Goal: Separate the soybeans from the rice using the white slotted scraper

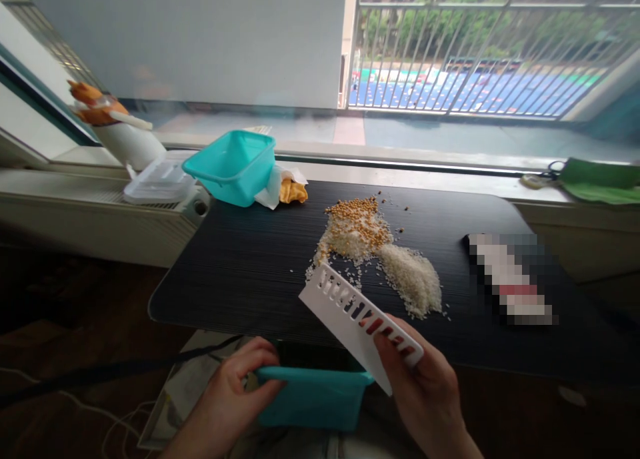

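Observation:
My left hand (245, 379) grips the rim of a turquoise plastic tub (313, 399) at the table's front edge. My right hand (425, 379) pinches a white slotted plastic board (345, 319) by its near right end. The board is tilted above the tub, its far end by the grain on the table. A pile of white rice (413, 279) lies just beyond the board. To its left, brown beans or grains (355, 212) are heaped over more rice, with stray pieces scattered around. The inside of the held tub is mostly hidden.
Another turquoise tub (233, 169) stands at the back left of the black table (240, 279), beside crumpled orange cloth (293, 191). A clear lid (160, 179) rests on the radiator. A pixelated object (515, 282) lies at right; scissors (555, 169) and green material (600, 179) are on the sill.

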A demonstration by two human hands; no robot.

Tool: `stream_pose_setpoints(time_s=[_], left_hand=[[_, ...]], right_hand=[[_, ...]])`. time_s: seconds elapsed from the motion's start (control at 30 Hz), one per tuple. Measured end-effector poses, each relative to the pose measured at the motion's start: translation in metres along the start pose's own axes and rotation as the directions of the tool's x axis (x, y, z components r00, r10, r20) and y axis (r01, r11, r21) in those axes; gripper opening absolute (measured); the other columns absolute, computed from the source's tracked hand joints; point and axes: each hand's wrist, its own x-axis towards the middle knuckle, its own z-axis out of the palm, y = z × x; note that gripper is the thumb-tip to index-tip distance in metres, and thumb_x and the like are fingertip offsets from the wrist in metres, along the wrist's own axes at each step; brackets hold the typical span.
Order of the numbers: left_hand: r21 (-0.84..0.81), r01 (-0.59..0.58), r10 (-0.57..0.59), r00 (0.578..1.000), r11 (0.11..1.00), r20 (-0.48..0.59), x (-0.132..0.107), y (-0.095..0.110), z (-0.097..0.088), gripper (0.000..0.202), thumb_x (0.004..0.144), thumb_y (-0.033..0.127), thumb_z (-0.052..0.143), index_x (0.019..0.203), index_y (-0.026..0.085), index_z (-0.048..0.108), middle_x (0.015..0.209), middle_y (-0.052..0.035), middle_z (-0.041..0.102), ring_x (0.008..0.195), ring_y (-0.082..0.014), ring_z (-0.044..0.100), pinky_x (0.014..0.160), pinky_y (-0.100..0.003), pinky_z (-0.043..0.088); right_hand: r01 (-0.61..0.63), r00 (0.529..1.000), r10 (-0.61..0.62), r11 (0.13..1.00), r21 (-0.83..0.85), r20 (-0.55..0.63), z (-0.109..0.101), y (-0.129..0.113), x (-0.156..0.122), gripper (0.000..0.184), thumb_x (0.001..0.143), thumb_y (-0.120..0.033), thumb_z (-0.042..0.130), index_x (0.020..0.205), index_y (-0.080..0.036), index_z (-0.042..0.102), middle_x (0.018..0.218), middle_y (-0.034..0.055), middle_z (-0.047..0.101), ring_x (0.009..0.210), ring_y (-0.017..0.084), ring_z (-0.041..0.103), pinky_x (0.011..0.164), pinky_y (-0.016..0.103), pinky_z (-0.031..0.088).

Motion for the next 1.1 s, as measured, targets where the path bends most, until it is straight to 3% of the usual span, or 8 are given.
stream_pose_setpoints(time_s=[0.13,0.27,0.4,0.53,0.67,0.87,0.97,1.1], left_hand=[[0.018,-0.021,0.021,1.000,1.000,0.017,0.000,-0.002,0.002,0.010,0.070,0.017,0.061,0.063,0.019,0.068,0.078,-0.0025,0.067,0.076,-0.0196,0.068,0.069,-0.022,0.051],[0.020,-0.041,0.041,0.999,0.999,0.032,-0.001,-0.003,0.005,0.010,0.072,0.015,0.061,0.064,0.019,0.067,0.078,-0.0020,0.066,0.076,-0.0189,0.067,0.070,-0.022,0.050],[0.007,-0.039,0.039,0.999,0.999,0.034,0.000,-0.003,0.006,0.010,0.072,0.015,0.061,0.064,0.019,0.067,0.079,-0.0022,0.066,0.077,-0.0191,0.067,0.071,-0.023,0.050],[-0.010,-0.022,0.023,0.999,1.000,0.030,0.001,0.001,0.006,0.010,0.071,0.016,0.063,0.063,0.019,0.068,0.077,-0.0026,0.066,0.076,-0.0196,0.067,0.070,-0.023,0.050],[-0.021,0.009,-0.009,1.000,1.000,0.025,0.001,0.006,0.005,0.010,0.071,0.018,0.064,0.062,0.018,0.069,0.077,-0.0031,0.066,0.076,-0.0201,0.068,0.068,-0.022,0.051],[-0.058,0.022,-0.021,0.999,0.998,0.025,0.000,0.010,0.005,0.009,0.069,0.018,0.065,0.062,0.018,0.070,0.078,-0.0033,0.067,0.077,-0.0203,0.068,0.069,-0.022,0.051],[-0.067,0.030,-0.028,0.999,0.997,0.033,0.000,0.010,0.004,0.010,0.069,0.018,0.065,0.061,0.019,0.070,0.077,-0.0027,0.067,0.076,-0.0201,0.069,0.067,-0.022,0.051],[-0.084,0.017,-0.015,1.000,0.996,0.022,0.000,0.008,0.004,0.010,0.070,0.017,0.066,0.061,0.019,0.070,0.076,-0.0022,0.067,0.075,-0.0199,0.068,0.068,-0.022,0.052]], right_hand=[[-0.137,0.968,0.114,0.987,-0.089,-0.224,-0.015,0.011,0.002,0.017,0.086,-0.031,0.065,0.097,-0.024,0.076,0.085,0.0015,0.079,0.067,0.021,0.074,0.060,0.024,0.058],[-0.222,0.918,0.106,0.936,-0.274,-0.382,-0.048,0.020,0.012,0.027,0.083,-0.039,0.067,0.097,-0.019,0.077,0.085,0.0050,0.080,0.075,0.025,0.076,0.066,0.027,0.059],[-0.263,0.867,0.083,0.914,-0.309,-0.491,-0.066,0.023,0.026,0.038,0.082,-0.045,0.066,0.102,-0.015,0.076,0.090,0.0099,0.080,0.079,0.027,0.075,0.073,0.034,0.058],[-0.236,0.880,0.153,0.963,-0.134,-0.450,-0.056,0.015,0.039,0.033,0.079,-0.043,0.071,0.099,-0.017,0.077,0.087,0.0080,0.080,0.079,0.027,0.075,0.075,0.037,0.059],[-0.167,0.955,0.174,0.985,0.048,-0.240,-0.031,0.007,0.054,0.020,0.080,-0.033,0.071,0.095,-0.021,0.078,0.088,0.0037,0.080,0.080,0.025,0.074,0.073,0.033,0.059],[-0.088,0.994,0.088,0.996,-0.004,-0.067,-0.021,0.004,0.065,0.016,0.081,-0.031,0.070,0.090,-0.021,0.079,0.080,0.0025,0.079,0.068,0.021,0.072,0.062,0.029,0.056],[-0.095,0.994,0.095,0.995,0.005,-0.055,-0.024,0.004,0.067,0.017,0.081,-0.033,0.069,0.090,-0.022,0.079,0.080,0.0030,0.078,0.069,0.022,0.072,0.061,0.029,0.056],[-0.023,0.996,0.018,0.998,-0.059,-0.085,-0.026,0.010,0.082,0.022,0.083,-0.034,0.067,0.097,-0.021,0.077,0.085,0.0042,0.078,0.073,0.022,0.071,0.066,0.031,0.056]])
